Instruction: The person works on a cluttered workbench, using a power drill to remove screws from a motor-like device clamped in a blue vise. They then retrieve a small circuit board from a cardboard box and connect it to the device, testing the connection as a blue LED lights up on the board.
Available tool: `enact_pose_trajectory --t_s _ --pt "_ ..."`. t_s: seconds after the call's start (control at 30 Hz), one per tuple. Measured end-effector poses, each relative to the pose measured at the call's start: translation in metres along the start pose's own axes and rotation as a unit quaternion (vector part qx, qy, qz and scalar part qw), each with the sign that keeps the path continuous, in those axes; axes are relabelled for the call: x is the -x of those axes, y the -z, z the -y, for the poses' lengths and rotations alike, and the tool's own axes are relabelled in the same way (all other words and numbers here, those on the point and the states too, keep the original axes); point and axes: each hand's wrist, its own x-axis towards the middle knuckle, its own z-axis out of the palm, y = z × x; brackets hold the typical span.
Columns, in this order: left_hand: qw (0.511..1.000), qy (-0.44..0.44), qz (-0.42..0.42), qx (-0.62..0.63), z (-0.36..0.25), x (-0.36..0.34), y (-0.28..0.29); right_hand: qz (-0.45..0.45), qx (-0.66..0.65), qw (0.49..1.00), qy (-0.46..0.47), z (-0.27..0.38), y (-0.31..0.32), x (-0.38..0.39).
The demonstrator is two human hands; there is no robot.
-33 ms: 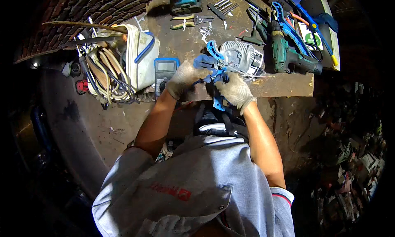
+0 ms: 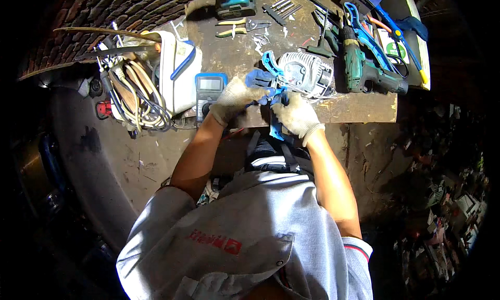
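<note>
A partly opened power tool lies at the bench's near edge, with a silver finned metal housing and a blue plastic handle shell that juts toward me over the edge. Both my hands wear pale knit gloves with dark blue fingers. My left hand is closed at the left side of the blue handle part, its fingers bent inward. From the right, my right hand pinches at the same spot, close under the metal housing. The small parts between my fingertips are mostly hidden by the gloves.
Left of my hands lie a blue-edged multimeter and a white container with coiled cables. Wire-cutting pliers, screwdriver bits and white scraps lie farther back. A green cordless drill rests to the right.
</note>
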Motion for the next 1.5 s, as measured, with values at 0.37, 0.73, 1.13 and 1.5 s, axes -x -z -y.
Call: enact_pose_trajectory --t_s 0.37,0.73,1.13,1.5 --pt "1.0 -0.012 0.013 -0.006 -0.015 0.002 -0.002 0.005 -0.031 0.999 0.005 0.001 0.01 0.003" --pt "0.994 0.055 0.057 0.074 -0.008 -0.007 0.014 -0.169 0.117 0.955 0.216 0.009 0.002 0.014" --pt "0.99 0.061 -0.004 0.13 -0.009 0.008 -0.011 -0.232 0.401 0.849 0.254 0.035 0.077 -0.085" --pt "0.989 0.044 0.011 0.144 0.009 0.007 -0.003 -0.336 0.129 0.893 0.271 0.022 0.044 0.008"
